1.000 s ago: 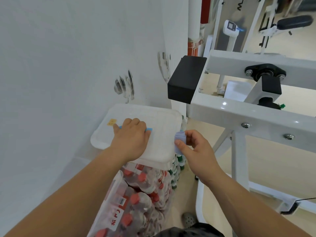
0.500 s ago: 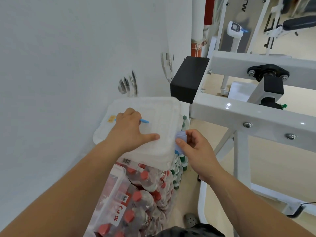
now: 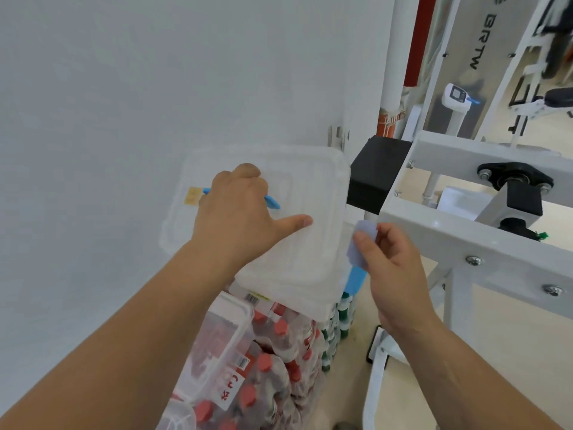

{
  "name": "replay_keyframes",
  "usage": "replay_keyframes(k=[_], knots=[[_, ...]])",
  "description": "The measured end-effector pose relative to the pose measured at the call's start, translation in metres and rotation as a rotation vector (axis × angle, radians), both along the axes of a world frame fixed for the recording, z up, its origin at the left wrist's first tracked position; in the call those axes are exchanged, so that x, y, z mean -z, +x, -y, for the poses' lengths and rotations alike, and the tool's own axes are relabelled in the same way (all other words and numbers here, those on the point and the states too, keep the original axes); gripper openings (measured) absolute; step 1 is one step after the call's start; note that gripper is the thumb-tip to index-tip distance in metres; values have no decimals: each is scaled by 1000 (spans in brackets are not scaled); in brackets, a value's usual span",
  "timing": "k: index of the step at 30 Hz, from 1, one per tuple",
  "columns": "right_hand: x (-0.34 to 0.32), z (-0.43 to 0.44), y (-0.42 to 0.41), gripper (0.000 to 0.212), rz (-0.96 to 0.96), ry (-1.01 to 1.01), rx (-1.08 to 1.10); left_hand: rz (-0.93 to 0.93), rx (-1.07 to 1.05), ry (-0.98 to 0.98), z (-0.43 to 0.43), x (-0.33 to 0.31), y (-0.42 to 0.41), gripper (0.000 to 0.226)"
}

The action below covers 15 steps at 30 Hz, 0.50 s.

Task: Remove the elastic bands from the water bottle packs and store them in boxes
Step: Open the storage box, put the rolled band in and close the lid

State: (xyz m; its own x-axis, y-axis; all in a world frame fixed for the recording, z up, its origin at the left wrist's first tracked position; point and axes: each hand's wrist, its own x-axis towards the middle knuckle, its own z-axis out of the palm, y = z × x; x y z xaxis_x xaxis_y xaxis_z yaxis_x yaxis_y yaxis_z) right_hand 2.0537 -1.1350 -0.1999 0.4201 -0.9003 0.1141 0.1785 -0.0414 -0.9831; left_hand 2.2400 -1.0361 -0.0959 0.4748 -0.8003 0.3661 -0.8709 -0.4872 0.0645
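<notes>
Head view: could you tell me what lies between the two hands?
In the head view: a bare strip of the lid beside the left hand, then the band the right hand pinches.

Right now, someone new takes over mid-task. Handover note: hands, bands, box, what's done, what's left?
Left hand: presses on the clear box lid, fingers curled over a blue strip.
Right hand: pinches a pale lilac band at the lid's right edge.
Red-capped bottle packs sit under the box.
Done: one band in hand.
Left: put it in the box. Cannot tell whether the packs below carry more bands.
</notes>
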Motion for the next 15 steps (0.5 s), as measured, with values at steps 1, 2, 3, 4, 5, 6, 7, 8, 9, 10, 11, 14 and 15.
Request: replay_keyframes(k=[1,2,3,4,5,6,7,8,9,10,11,14,15], knots=[[-10,-4,1,12,72,20,-47,17,-12,-8,-6,-6,-3,75],[-19,-8,3,12,122,38,-96,29,-22,-9,-12,-11,-5,75],[-25,-13,5,11,142,45,-139,39,-37,-7,-18,-14,-7,75],[-29,-17,8,11,138,38,-173,48,-60,0,-25,-17,-8,74],[-31,-21,11,11,118,24,-199,56,-89,16,-32,-19,-9,73],[-32,-25,14,10,90,7,-219,58,-122,39,-39,-19,-10,72],[-31,-29,17,9,63,-3,-237,53,-159,64,-47,-17,-10,71],[-29,-32,20,7,40,-2,-257,39,-198,87,-56,-14,-10,70],[-25,-36,22,7,19,1,-279,23,-233,107,-64,-10,-11,70],[-21,-40,26,7,-10,-3,-301,9,-271,130,-72,-5,-14,70],[-16,-45,28,8,-44,-18,-314,9,-305,162,-79,1,-17,70],[1,-56,36,10,-127,-42,-358,38,-405,268,-100,20,-27,69],[5,-58,39,9,-152,-44,-371,42,-428,288,-107,24,-30,69]])
